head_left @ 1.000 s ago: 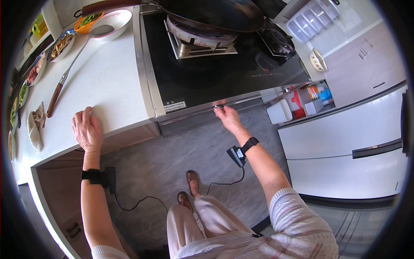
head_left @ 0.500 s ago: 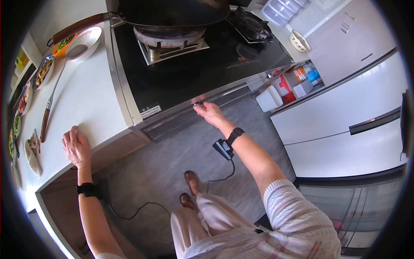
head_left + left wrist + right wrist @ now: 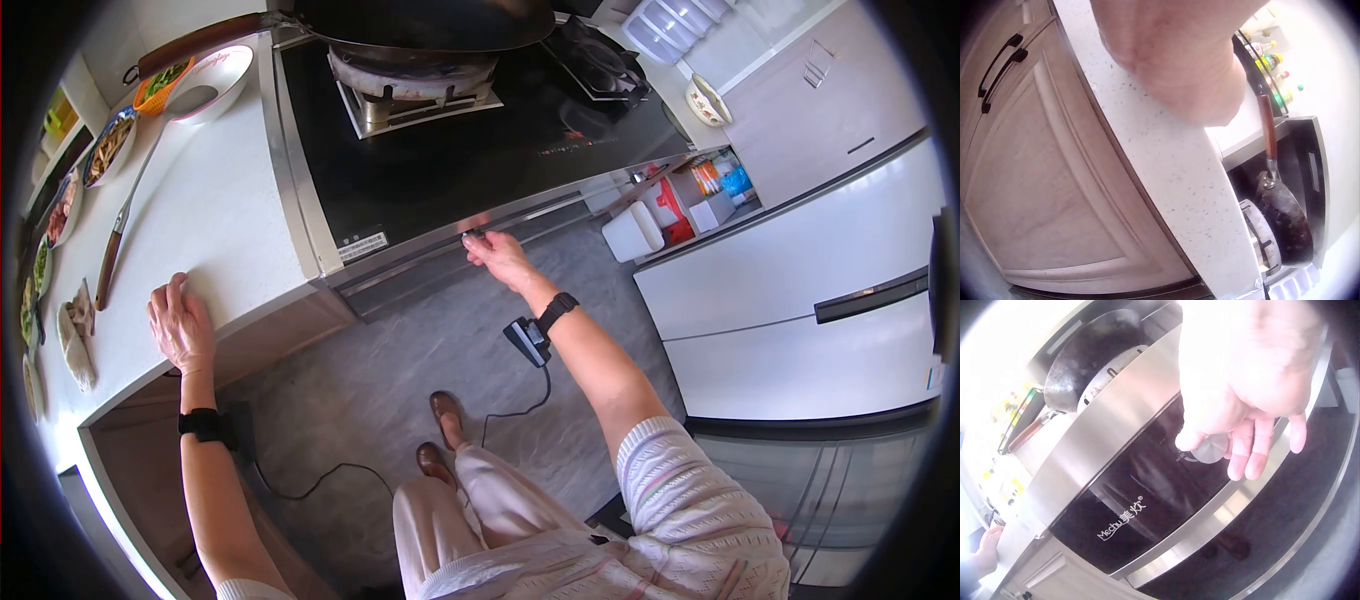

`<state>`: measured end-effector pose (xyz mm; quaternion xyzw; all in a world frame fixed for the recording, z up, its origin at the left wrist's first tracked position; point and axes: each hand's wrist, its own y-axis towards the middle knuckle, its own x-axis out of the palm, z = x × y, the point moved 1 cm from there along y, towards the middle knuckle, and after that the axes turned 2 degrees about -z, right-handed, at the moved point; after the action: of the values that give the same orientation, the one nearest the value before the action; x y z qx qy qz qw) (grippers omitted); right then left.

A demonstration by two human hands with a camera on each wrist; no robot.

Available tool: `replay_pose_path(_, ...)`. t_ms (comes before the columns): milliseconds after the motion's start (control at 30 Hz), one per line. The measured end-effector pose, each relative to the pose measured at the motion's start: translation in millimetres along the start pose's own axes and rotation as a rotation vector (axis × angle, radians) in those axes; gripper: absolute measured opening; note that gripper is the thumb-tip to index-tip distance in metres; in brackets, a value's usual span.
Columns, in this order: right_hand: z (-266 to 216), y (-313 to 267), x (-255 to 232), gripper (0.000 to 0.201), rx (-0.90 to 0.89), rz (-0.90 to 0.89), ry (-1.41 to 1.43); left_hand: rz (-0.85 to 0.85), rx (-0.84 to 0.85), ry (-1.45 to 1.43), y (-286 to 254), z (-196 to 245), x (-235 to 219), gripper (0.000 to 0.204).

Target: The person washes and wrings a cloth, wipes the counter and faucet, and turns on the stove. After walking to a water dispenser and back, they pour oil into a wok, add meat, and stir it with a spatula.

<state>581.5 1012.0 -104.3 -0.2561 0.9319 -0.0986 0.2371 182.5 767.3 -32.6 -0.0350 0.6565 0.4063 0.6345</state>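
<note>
My right hand (image 3: 500, 258) is at the front edge of the stove. In the right wrist view, its thumb and fingers pinch a round metal control knob (image 3: 1211, 450) on the dark front panel (image 3: 1141, 494). My left hand (image 3: 181, 325) rests on the white countertop (image 3: 225, 210) near its edge, fingers loosely bent and holding nothing. A dark wok (image 3: 430, 28) with a wooden handle (image 3: 200, 45) sits over the burner ring (image 3: 415, 82) on the black cooktop (image 3: 430, 180). No flame shows under it.
Left of the stove, a ladle (image 3: 125, 220) leans into a white bowl (image 3: 225, 75). Plates of cut food (image 3: 108, 150) line the counter's far left, near a crumpled cloth (image 3: 76, 345). To the right stand an open drawer (image 3: 680, 205) and a white fridge (image 3: 740, 340).
The head view has shifted, so the stove and counter now sit farther left in it. My right hand stays at the knob and my left hand stays on the countertop.
</note>
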Motion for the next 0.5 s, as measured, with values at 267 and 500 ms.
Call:
replay_pose_path(267, -7.8, -5.3, -3.6, 0.040, 0.036, -0.041, 0.039, 0.011, 0.014, 0.012, 0.1, 1.9, -0.3, 0.027)
replay_pose_path(500, -2.4, -2.3, -3.5, 0.042, 0.046, -0.066, 0.075, 0.028, 0.028, 0.018, -0.2, 0.5, 1.4, 0.027)
